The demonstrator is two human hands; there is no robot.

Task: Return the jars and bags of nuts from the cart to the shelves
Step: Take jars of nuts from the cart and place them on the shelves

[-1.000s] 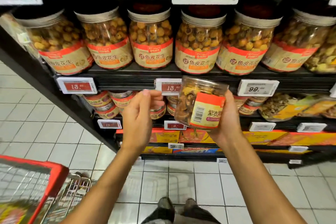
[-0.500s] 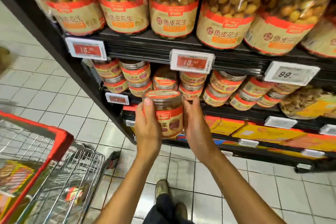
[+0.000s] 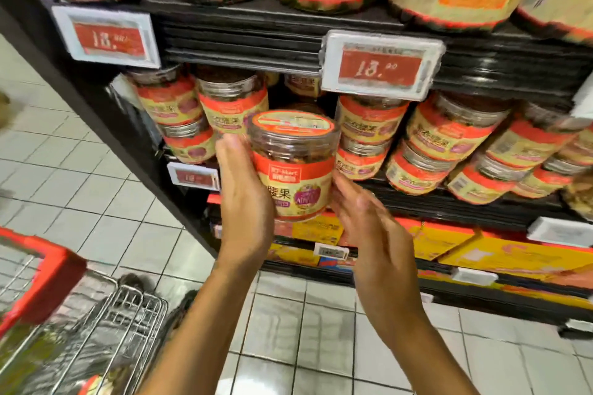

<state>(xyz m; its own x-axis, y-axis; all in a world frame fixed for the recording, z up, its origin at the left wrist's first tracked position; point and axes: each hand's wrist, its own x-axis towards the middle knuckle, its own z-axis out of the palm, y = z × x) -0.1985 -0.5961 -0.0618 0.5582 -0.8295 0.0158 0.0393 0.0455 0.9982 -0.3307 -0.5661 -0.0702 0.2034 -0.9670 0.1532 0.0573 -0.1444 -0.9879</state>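
the left hand (image 3: 247, 202) holds the jar (image 3: 295, 167), fingers wrapped on its left side, in front of the middle shelf (image 3: 426, 202). the right hand (image 3: 362, 215) is flat and open at the jar's lower right. better keep the jar upright and slide it far into the gap between the stacked jars (image 3: 369, 128).

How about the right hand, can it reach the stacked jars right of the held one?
Probably yes: the right hand is open beside the held jar, which the left hand grips, and nothing stands between it and the stacked jars just above it.
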